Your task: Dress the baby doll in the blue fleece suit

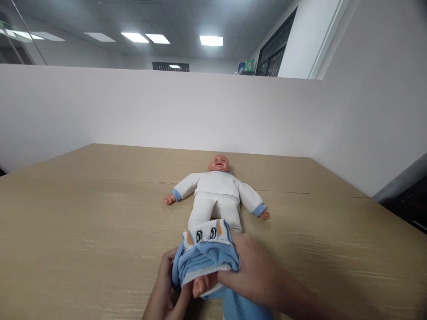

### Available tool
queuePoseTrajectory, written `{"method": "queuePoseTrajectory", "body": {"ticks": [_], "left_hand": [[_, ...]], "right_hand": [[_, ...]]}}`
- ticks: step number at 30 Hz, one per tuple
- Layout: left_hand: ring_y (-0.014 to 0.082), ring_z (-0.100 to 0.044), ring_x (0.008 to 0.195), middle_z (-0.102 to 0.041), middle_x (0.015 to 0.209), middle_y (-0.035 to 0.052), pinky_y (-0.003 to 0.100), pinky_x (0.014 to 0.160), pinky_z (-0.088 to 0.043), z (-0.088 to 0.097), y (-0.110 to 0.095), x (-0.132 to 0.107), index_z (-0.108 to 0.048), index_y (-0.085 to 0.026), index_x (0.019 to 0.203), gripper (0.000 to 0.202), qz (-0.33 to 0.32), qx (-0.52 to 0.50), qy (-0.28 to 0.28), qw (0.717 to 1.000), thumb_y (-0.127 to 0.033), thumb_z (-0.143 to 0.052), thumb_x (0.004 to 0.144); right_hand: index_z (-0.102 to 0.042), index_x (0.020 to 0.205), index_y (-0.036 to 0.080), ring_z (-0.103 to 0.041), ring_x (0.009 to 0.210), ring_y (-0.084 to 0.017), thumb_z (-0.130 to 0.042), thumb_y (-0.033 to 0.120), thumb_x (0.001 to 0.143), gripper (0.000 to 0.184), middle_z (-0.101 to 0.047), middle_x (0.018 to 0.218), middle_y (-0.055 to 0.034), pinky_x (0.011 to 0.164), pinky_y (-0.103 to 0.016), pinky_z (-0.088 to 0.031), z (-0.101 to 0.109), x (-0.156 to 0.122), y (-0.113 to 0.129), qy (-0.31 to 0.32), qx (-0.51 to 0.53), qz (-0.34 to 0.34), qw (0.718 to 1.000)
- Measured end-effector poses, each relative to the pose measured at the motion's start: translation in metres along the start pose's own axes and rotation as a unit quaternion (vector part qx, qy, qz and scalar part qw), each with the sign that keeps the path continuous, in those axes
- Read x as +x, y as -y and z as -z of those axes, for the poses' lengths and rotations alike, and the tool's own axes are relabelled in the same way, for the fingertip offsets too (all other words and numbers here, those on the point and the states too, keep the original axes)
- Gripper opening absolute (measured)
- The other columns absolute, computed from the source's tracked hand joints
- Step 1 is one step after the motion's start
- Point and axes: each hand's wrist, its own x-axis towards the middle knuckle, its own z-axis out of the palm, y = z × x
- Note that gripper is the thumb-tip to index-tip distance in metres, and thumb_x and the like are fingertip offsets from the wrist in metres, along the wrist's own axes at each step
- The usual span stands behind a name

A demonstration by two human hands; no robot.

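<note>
A: Right hand [256, 271], what is it doing?

B: Lying low and right of centre, palm down, fingers curling over the bunched blue garment [208, 260] and pinching its white hem.

A: And the left hand [165, 291]?

B: Sitting at the bottom edge, left of centre, fingers folding round the garment's left side. Thumb is hidden, so I cannot tell how tight the grip is.

A: What is showing between them?

B: One bare doll's foot [200, 286], poking out of the cloth toward the bottom of the frame, touching the left hand.

A: Where is the doll [216, 186] lying?

B: On its back at frame centre, just above both hands. Long axis is running straight up the frame: feet nearest the hands, head farthest, arms spreading left and right. The garment is covering the lower legs only, its printed eyes facing up.

A: Which hand is nearer?

B: Both are on the cloth; the right one is reaching farther up the legs.

A: Surroundings?

B: Wooden table [83, 213] underneath, white partition [133, 106] standing behind.
</note>
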Motion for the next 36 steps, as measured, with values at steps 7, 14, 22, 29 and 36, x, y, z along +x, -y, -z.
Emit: {"method": "queuePoseTrajectory", "body": {"ticks": [7, 14, 22, 29, 36], "left_hand": [[0.0355, -0.06, 0.138, -0.069, 0.141, 0.0101, 0.043, 0.119, -0.049, 0.002, -0.003, 0.018, -0.063, -0.026, 0.134, 0.055, -0.02, -0.005, -0.002, 1.0, -0.063, -0.067, 0.094], [0.0339, -0.055, 0.144, -0.064, 0.152, 0.0111, 0.039, 0.12, -0.047, 0.021, 0.008, 0.047, -0.063, -0.022, 0.14, 0.056, -0.016, -0.022, 0.082, 0.996, -0.058, -0.068, 0.097], [0.034, -0.056, 0.142, -0.065, 0.149, 0.0084, 0.041, 0.118, -0.049, 0.041, 0.001, 0.052, -0.061, -0.027, 0.136, 0.05, 0.038, 0.013, 0.164, 0.986, -0.057, -0.069, 0.097], [0.037, -0.047, 0.152, -0.048, 0.166, 0.01, 0.048, 0.126, -0.042, 0.053, 0.014, 0.055, -0.041, -0.032, 0.155, 0.074, 0.044, 0.006, 0.2, 0.979, -0.062, -0.069, 0.094], [0.0365, -0.031, 0.159, -0.039, 0.169, 0.0081, 0.055, 0.133, -0.023, 0.045, -0.015, 0.08, -0.043, -0.036, 0.156, 0.063, -0.042, 0.171, 0.169, 0.97, -0.064, -0.058, 0.101]], "right_hand": [[-0.071, 0.092, 0.022, -0.071, 0.086, -0.022, -0.07, 0.013, 0.074, 0.021, -0.078, 0.095, -0.0009, 0.079, -0.031, -0.055, 0.005, 0.017, -0.008, 0.005, 0.006, 0.058, 0.998], [-0.065, 0.141, 0.026, -0.068, 0.119, -0.029, -0.085, 0.018, 0.074, 0.071, -0.073, 0.135, -0.0051, 0.112, -0.041, -0.052, 0.023, 0.021, -0.024, 0.126, 0.102, 0.089, 0.983], [-0.051, 0.157, 0.03, -0.059, 0.135, -0.032, -0.086, 0.033, 0.087, 0.078, -0.063, 0.149, -0.0067, 0.12, -0.048, -0.044, 0.02, 0.01, -0.072, 0.08, 0.206, 0.022, 0.975], [-0.064, 0.118, 0.024, -0.061, 0.098, -0.016, -0.089, 0.041, 0.087, 0.044, -0.064, 0.103, 0.0025, 0.088, -0.025, -0.05, 0.016, 0.011, -0.085, 0.086, 0.378, -0.034, 0.921], [-0.064, 0.116, 0.022, -0.061, 0.092, -0.011, -0.086, 0.036, 0.091, 0.036, -0.065, 0.101, 0.0031, 0.087, -0.021, -0.049, 0.013, 0.019, -0.096, 0.059, 0.473, -0.02, 0.879]]}}
